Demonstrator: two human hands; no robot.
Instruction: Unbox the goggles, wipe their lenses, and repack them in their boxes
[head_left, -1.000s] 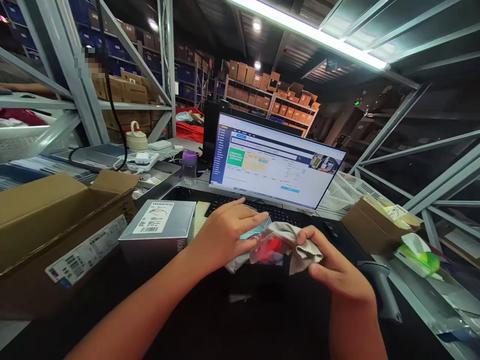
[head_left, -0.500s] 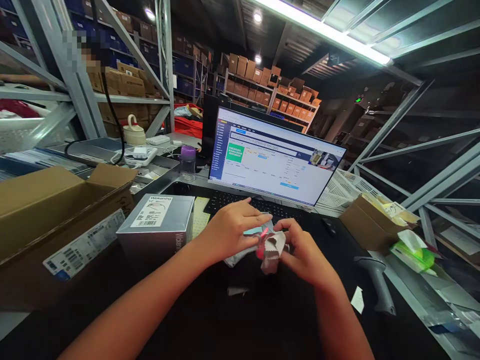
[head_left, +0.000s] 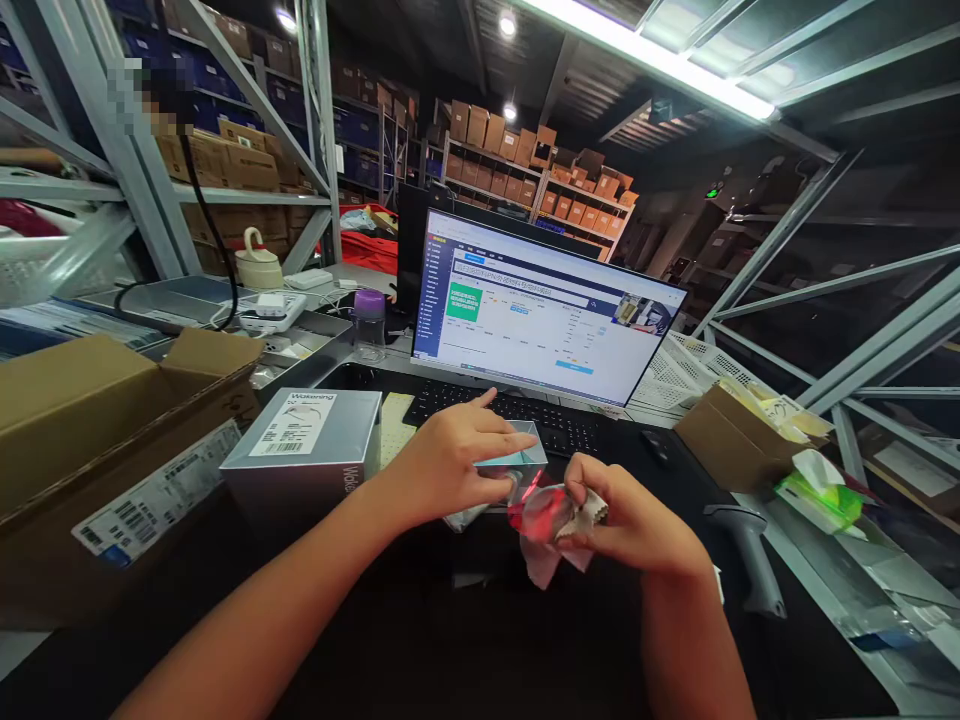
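My left hand (head_left: 450, 465) pinches one side of a red-lensed pair of glasses (head_left: 536, 508) that lies over a small teal card or box (head_left: 517, 460), index finger stretched out. My right hand (head_left: 634, 520) is closed around a crumpled grey cloth (head_left: 577, 520), pressed against the red lens. Both hands hover over the dark desk (head_left: 480, 640) in front of the keyboard (head_left: 525, 420). Left of my left hand stands a grey Wakening box (head_left: 300, 450).
A lit monitor (head_left: 540, 310) stands behind the keyboard. An open cardboard box (head_left: 97, 440) sits at left, a smaller carton (head_left: 731, 440) with green packets at right. A barcode scanner (head_left: 742, 550) lies at right. Metal shelving surrounds the desk.
My right hand bunched the spread cloth and brought it in against the red lens. My left hand kept its hold. The view shifted slightly downward.
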